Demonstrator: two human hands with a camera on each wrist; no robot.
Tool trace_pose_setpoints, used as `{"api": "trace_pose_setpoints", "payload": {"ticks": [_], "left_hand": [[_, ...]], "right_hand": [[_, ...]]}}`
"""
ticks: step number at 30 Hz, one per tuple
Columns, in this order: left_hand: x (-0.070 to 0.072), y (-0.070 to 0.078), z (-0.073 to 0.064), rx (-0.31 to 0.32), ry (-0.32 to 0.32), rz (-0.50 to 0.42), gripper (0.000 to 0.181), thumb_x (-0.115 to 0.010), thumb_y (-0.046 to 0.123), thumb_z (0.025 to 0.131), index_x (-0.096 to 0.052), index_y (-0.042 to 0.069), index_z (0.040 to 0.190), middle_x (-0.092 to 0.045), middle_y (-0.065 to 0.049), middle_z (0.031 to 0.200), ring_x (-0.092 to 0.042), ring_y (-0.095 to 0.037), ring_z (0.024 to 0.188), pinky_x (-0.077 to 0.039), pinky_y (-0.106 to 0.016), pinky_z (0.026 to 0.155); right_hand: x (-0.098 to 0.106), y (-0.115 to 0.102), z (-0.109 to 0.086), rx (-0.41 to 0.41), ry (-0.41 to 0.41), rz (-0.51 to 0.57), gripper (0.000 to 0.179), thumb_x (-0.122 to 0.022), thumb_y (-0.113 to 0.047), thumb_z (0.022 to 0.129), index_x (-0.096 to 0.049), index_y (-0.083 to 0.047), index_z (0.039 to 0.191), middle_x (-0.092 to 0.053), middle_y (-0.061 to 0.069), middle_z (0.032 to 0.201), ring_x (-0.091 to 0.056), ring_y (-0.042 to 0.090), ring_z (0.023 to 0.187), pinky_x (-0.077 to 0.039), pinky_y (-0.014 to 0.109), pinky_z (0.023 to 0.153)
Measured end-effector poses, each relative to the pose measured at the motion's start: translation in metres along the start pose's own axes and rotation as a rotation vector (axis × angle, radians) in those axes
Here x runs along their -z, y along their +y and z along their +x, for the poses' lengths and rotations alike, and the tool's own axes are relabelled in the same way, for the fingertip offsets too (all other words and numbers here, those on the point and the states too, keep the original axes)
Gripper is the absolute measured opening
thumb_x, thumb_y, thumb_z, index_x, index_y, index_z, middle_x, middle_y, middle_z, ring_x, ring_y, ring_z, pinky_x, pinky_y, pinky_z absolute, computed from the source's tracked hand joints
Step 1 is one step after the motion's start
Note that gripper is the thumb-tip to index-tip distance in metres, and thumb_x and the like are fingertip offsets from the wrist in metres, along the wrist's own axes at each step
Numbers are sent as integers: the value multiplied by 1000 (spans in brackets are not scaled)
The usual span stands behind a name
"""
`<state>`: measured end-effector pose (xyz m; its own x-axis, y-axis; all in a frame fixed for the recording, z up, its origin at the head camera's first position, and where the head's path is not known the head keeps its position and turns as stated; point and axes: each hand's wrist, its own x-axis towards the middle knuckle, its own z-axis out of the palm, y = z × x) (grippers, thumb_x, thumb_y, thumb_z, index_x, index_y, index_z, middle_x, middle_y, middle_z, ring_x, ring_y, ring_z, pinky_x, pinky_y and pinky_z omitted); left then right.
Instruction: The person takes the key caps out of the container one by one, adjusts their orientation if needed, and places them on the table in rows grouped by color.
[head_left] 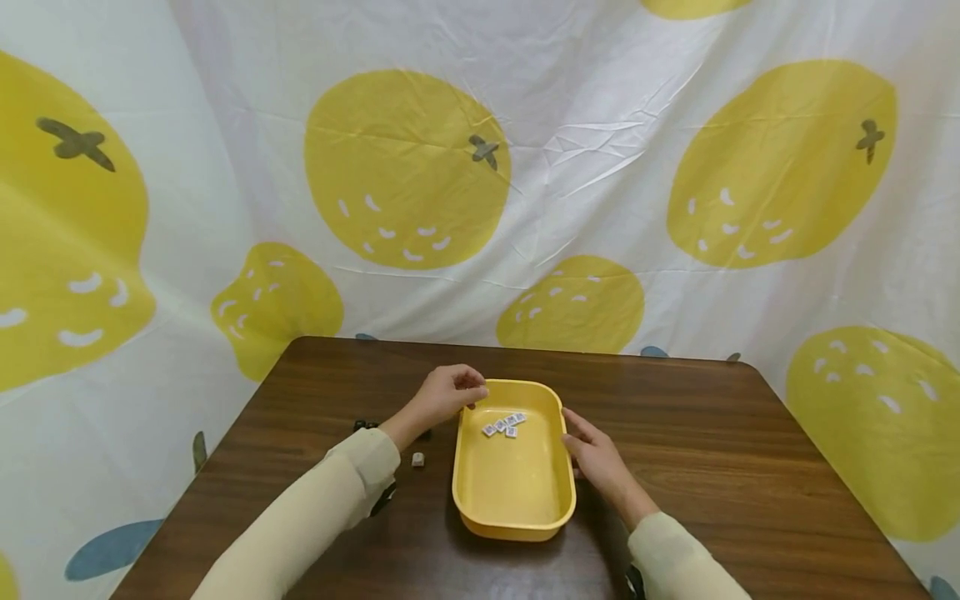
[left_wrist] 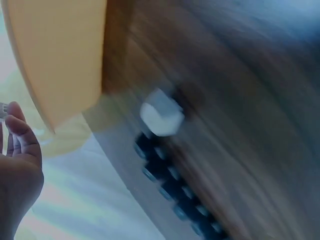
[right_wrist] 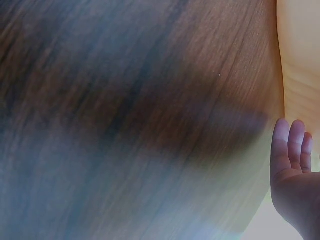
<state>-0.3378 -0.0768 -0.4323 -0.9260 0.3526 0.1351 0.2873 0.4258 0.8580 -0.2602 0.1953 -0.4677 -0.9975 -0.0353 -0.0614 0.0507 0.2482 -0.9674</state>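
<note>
Pinching white piece [left_wrist: 3, 111], left hand [left_wrist: 20, 167], left-wrist view only

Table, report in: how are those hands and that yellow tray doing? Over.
Left hand at tray's far-left corner, pinching white piece. Right hand against tray's right side. White pieces inside. Left arm partly hiding black pieces.

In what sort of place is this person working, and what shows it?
Probably a makeshift indoor workspace: a wood-grain table stands in front of a hanging fruit-print cloth, and there is a yellow tray with small white pieces inside.
</note>
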Motion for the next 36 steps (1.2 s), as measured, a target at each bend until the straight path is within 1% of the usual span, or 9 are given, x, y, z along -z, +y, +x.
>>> {"api": "trace_pose_setpoints", "payload": {"ticks": [4, 7, 12, 16, 18, 21, 24, 28, 36], "left_hand": [[16, -7, -17, 3, 23, 73, 31, -70, 21, 94, -70, 3, 119, -70, -5, 103, -65, -21, 92, -55, -38, 79], [30, -17, -32, -2, 42, 131, 29, -71, 23, 93, -73, 5, 115, -69, -2, 105, -64, -17, 93, -54, -35, 79], [54, -40, -58, -3, 69, 181, 24, -75, 22, 90, -75, 6, 107, -66, -1, 96, -59, -16, 84, -51, -33, 74], [65, -58, -75, -2, 71, 204, 19, -77, 18, 87, -75, 4, 101, -67, 1, 88, -57, -12, 78, -48, -29, 68], [68, -65, -82, -10, 52, 215, 17, -78, 16, 86, -75, 4, 98, -68, 1, 84, -57, -11, 75, -48, -27, 65], [67, -73, -90, -34, 3, 248, 15, -79, 15, 85, -75, 4, 94, -68, 2, 82, -58, -9, 74, -48, -26, 64], [65, -76, -94, -56, -44, 297, 13, -79, 16, 85, -75, 7, 92, -68, 5, 80, -58, -7, 73, -49, -26, 65], [62, -79, -96, -87, -77, 344, 10, -80, 16, 84, -75, 8, 89, -67, 8, 77, -57, -5, 71, -48, -26, 65], [55, -84, -92, -119, -110, 359, 10, -81, 13, 81, -74, 9, 87, -65, 10, 73, -55, 0, 67, -47, -23, 63]], "right_hand": [[0, 0, 0, 1, 4, 1, 51, -51, -7, 101, -41, -6, 151, -60, 19, 104, -61, 20, 79, -55, 33, 62], [0, 0, 1, -2, 3, -2, 51, -51, -7, 101, -41, -7, 151, -60, 19, 105, -62, 20, 80, -55, 32, 61], [-1, 0, 1, -7, -16, -5, 52, -50, -8, 102, -39, -8, 152, -59, 21, 108, -62, 21, 82, -55, 32, 63], [-1, 0, 1, -17, -14, -7, 52, -50, -9, 102, -40, -9, 152, -59, 20, 108, -62, 20, 82, -55, 32, 64], [-1, -1, 1, -22, -10, 0, 51, -50, -9, 102, -40, -10, 152, -59, 19, 107, -62, 20, 82, -55, 33, 65], [-1, 0, 1, -25, -13, 5, 52, -50, -9, 102, -39, -9, 153, -59, 19, 107, -63, 21, 82, -56, 34, 65], [0, 0, 1, -23, -13, 9, 52, -50, -9, 102, -39, -10, 153, -59, 19, 107, -62, 21, 82, -55, 34, 65], [0, 0, 1, -20, -14, 7, 52, -51, -9, 102, -39, -10, 153, -59, 19, 108, -62, 20, 82, -55, 33, 65], [1, 0, 1, -16, -20, 4, 52, -50, -11, 102, -39, -10, 153, -59, 20, 110, -62, 21, 83, -55, 34, 64]]}}
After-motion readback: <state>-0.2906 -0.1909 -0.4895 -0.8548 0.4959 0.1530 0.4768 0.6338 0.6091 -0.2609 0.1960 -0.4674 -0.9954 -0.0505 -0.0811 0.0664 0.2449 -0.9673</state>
